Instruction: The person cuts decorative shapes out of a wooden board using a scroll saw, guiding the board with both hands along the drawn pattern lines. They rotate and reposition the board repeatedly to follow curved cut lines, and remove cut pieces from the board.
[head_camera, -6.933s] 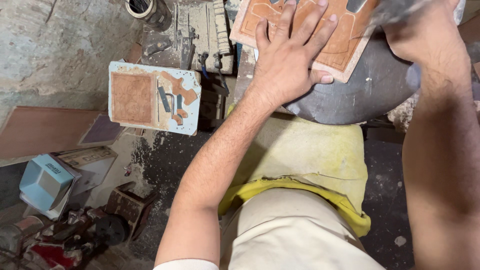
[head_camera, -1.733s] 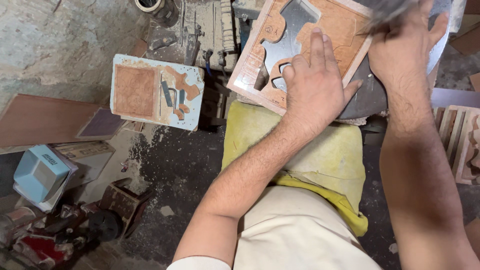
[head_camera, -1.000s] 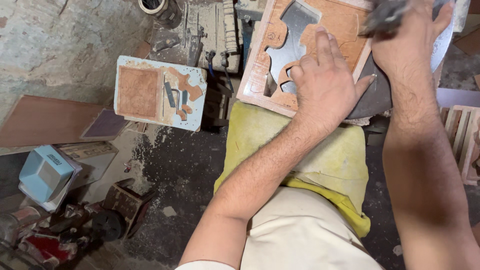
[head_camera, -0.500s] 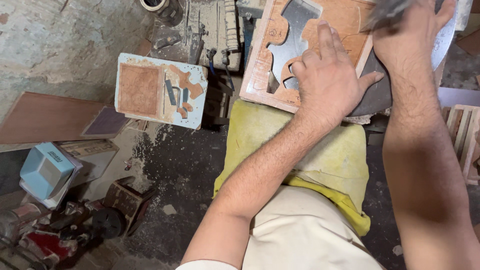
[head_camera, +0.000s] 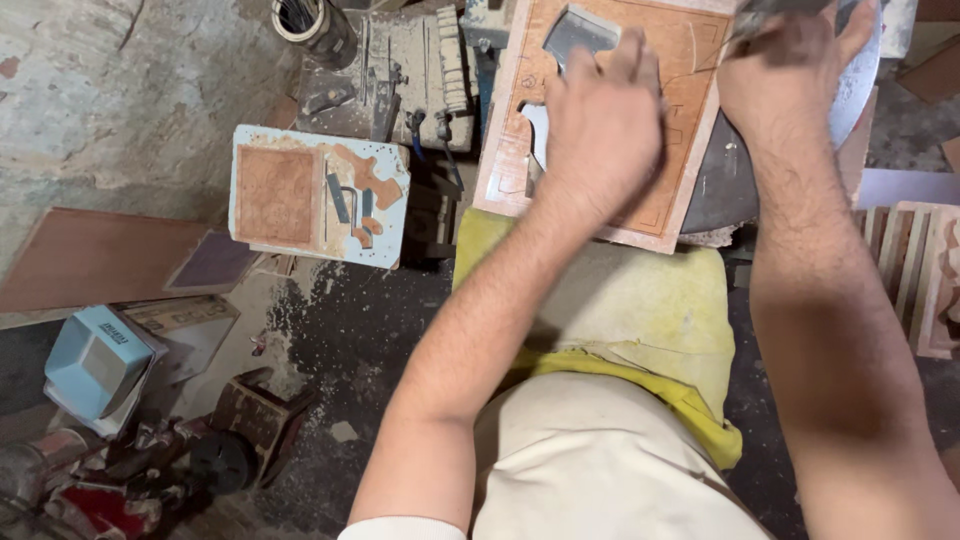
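Your left hand (head_camera: 600, 130) lies flat, fingers together, on the wooden panel (head_camera: 680, 120), covering its middle, beside the cut-out at the panel's left. Your right hand (head_camera: 790, 70) is fisted around a grey tool (head_camera: 770, 12) at the panel's far right corner, so it is nearer that edge.

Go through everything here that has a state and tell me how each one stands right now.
Wooden panel: cut-outs already open, lying on the round metal table.
Left hand: flat, pressing on the panel.
Right hand: closed around a tool; tool unclear.
Pale blue board: lying flat, loose pieces on top.
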